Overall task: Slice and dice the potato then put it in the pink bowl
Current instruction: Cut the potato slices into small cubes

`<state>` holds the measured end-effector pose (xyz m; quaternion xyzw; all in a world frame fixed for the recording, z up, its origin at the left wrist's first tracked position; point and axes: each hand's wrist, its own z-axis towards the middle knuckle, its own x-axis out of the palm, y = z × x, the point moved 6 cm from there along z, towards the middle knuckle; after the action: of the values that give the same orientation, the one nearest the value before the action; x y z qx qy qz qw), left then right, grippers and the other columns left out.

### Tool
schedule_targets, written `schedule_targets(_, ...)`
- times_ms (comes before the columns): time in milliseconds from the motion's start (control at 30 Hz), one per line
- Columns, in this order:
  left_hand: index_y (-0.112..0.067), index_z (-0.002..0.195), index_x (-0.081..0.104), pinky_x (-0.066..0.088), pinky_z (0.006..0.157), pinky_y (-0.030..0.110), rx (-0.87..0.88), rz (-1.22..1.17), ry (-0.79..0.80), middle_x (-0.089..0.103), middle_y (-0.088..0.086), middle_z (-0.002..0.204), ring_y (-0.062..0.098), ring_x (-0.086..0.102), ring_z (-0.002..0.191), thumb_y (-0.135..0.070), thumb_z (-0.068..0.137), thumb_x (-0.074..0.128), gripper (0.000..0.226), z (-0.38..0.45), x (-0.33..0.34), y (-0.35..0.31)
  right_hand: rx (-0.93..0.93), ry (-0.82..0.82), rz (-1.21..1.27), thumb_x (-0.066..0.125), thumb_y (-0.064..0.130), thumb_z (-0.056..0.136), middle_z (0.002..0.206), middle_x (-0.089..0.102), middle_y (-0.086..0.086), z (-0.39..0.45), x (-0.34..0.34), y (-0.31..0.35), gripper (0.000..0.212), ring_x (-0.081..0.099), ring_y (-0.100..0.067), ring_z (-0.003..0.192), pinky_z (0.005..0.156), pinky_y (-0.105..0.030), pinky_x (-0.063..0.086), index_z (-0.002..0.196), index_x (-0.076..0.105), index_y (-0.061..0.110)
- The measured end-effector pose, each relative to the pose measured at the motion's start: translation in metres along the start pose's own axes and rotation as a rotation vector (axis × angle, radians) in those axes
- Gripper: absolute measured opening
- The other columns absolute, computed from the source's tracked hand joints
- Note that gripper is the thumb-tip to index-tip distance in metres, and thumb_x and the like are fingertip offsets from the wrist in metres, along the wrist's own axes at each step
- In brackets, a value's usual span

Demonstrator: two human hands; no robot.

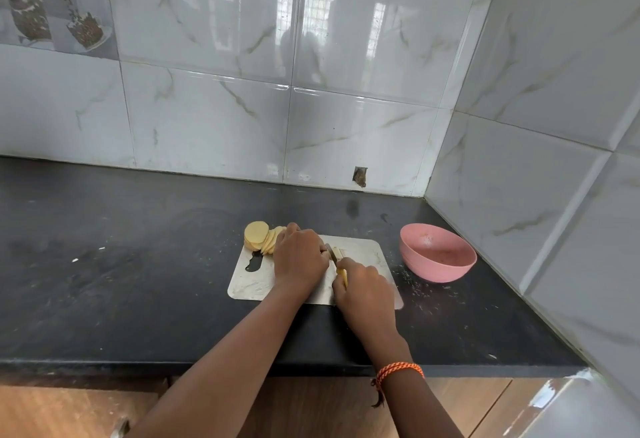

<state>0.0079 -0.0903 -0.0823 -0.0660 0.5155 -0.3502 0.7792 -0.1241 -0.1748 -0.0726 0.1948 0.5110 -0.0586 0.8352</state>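
Observation:
A row of pale yellow potato slices (260, 238) leans at the far left corner of the metal cutting board (252, 283) on the black counter. My left hand (299, 257) lies knuckles up over potato pieces in the middle of the board; the pieces under it are hidden. My right hand (363, 290) grips the yellow handle of a knife (335, 254), whose blade stands just right of my left fingers beside a small potato piece (341, 251). The pink bowl (437, 252) stands to the right of the board, holding no potato.
Tiled walls close the counter at the back and on the right, right behind the bowl. The black counter (121, 264) stretches away to the left of the board. Its front edge runs just below my forearms. Small scraps dot the counter near the bowl.

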Motion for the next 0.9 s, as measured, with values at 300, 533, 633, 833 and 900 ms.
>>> schedule_targets(300, -0.027, 0.087, 0.083, 0.042, 0.102, 0.030, 0.018, 0.026, -0.011, 0.071, -0.005, 0.086, 0.018, 0.052, 0.113, -0.037, 0.090, 0.070, 0.017, -0.003, -0.007, -0.008, -0.002, 0.019, -0.021, 0.043, 0.035, 0.102, 0.087, 0.062, 0.000, -0.020, -0.009, -0.001, 0.023, 0.059, -0.022, 0.080, 0.070, -0.036, 0.048, 0.115, 0.061, 0.029)
schedule_targets(533, -0.027, 0.090, 0.083, 0.042, 0.101, 0.029, 0.027, 0.055, -0.022, 0.072, -0.007, 0.088, 0.016, 0.054, 0.111, -0.033, 0.092, 0.070, 0.014, -0.005, -0.007, -0.009, -0.014, -0.019, 0.029, 0.046, 0.040, 0.101, 0.093, 0.068, 0.001, -0.041, -0.026, -0.011, 0.026, 0.062, -0.019, 0.085, 0.076, -0.038, 0.055, 0.123, 0.060, 0.034)
schedule_targets(633, -0.024, 0.088, 0.081, 0.042, 0.100, 0.029, 0.054, 0.076, -0.045, 0.069, -0.005, 0.088, 0.017, 0.054, 0.109, -0.027, 0.093, 0.067, 0.015, -0.007, -0.012, -0.013, 0.013, -0.094, 0.073, 0.050, 0.037, 0.100, 0.092, 0.071, -0.002, -0.028, -0.032, -0.017, 0.029, 0.064, -0.023, 0.083, 0.072, -0.039, 0.053, 0.127, 0.060, 0.034)
schedule_targets(833, -0.026, 0.092, 0.083, 0.037, 0.100, 0.029, 0.156, 0.089, -0.019, 0.071, -0.011, 0.093, 0.015, 0.050, 0.108, -0.023, 0.091, 0.062, 0.022, -0.005, -0.007, -0.017, 0.120, -0.081, 0.053, 0.053, 0.037, 0.099, 0.094, 0.072, 0.001, -0.007, -0.024, -0.041, 0.031, 0.065, -0.016, 0.080, 0.074, -0.042, 0.059, 0.129, 0.061, 0.034)
schedule_targets(900, -0.030, 0.097, 0.085, 0.034, 0.100, 0.031, 0.245, 0.080, 0.029, 0.075, -0.015, 0.101, 0.014, 0.048, 0.109, -0.025, 0.094, 0.060, 0.026, -0.005, -0.002, -0.022, 0.132, -0.103, 0.054, 0.053, 0.036, 0.099, 0.097, 0.073, -0.001, -0.006, -0.024, -0.043, 0.031, 0.066, -0.019, 0.084, 0.075, -0.041, 0.058, 0.128, 0.062, 0.033)
